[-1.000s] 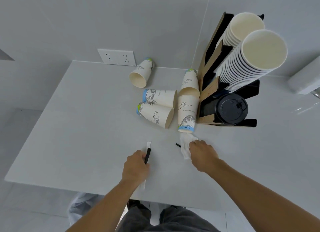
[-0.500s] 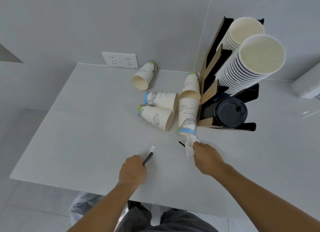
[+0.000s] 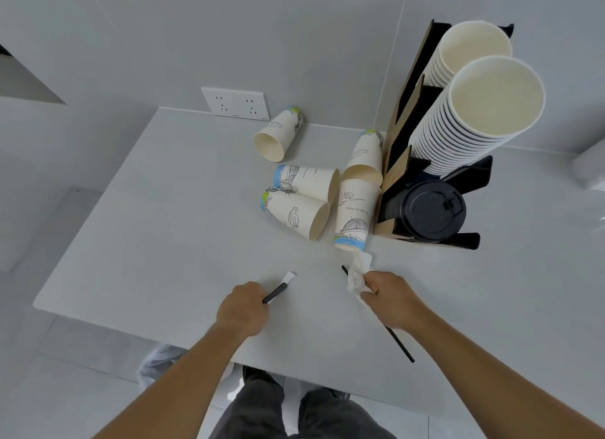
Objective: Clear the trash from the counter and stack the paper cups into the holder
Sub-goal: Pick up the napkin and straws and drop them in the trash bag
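My left hand is closed on a black straw with a white paper wrapper near the counter's front edge. My right hand grips a crumpled white napkin together with a second black straw that sticks out below the wrist. Several printed paper cups lie on their sides behind my hands: one by the wall, two side by side, and two nested beside the holder. The black and cardboard cup holder stands at the right with two tall cup stacks.
Black lids sit in the holder's lower slot. A double wall socket is on the back wall. The white counter ends just in front of my legs; a white bag shows below its edge.
Both hands have lifted slightly with their trash. The right hand has gathered the napkin tighter, and the black straw under it now shows past the wrist.
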`<state>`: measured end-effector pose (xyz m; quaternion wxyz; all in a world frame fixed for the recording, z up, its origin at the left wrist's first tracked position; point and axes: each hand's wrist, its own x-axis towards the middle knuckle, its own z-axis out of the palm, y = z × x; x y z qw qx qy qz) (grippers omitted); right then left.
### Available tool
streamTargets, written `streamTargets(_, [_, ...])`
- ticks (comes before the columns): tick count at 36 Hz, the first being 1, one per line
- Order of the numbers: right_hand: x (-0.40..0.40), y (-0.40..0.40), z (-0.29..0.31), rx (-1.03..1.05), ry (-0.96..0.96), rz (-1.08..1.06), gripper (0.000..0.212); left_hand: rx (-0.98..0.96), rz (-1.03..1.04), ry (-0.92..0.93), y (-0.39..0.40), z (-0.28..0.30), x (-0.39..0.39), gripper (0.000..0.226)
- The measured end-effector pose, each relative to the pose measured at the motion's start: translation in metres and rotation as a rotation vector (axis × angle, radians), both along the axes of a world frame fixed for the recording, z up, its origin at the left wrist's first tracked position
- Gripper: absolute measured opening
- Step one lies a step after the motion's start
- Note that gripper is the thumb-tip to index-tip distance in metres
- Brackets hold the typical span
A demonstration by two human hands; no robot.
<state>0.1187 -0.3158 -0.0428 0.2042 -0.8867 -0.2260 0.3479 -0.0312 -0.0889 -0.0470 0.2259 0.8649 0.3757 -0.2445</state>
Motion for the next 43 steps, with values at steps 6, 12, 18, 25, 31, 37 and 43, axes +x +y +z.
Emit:
streamTargets(6, [-0.001, -0.003, 0.001, 0.076, 0.129, -0.112, 0.034, -0.079, 0.061, -0.063, 0.005, 0.004, -0.006, 0.014])
streamTargets(12, [-0.009, 0.005, 0.012, 0.179, 0.221, -0.25, 0.042, -0.145, 0.102, -0.188, 0.014, 0.01, -0.021, 0.02])
streamTargets(18, [-0.026, 0.029, 0.019, 0.235, 0.3, -0.299, 0.012, -0.217, 0.182, -0.334, 0.036, 0.015, -0.054, 0.019])
streamTargets(25, [-0.063, 0.083, 0.027, 0.217, 0.288, -0.238, 0.022, -0.294, 0.35, -0.455, 0.076, 0.026, -0.112, 0.019])
streamTargets(31, [-0.104, 0.14, 0.039, 0.236, 0.264, -0.164, 0.008, -0.333, 0.464, -0.539, 0.115, 0.032, -0.172, 0.016])
streamTargets(37, [-0.15, 0.198, 0.042, 0.206, 0.274, -0.074, 0.008, -0.393, 0.673, -0.626, 0.15, 0.032, -0.236, 0.008])
streamTargets(43, [-0.209, 0.264, 0.038, 0.178, 0.304, 0.044, 0.009, -0.436, 0.874, -0.646, 0.181, 0.023, -0.315, 0.011])
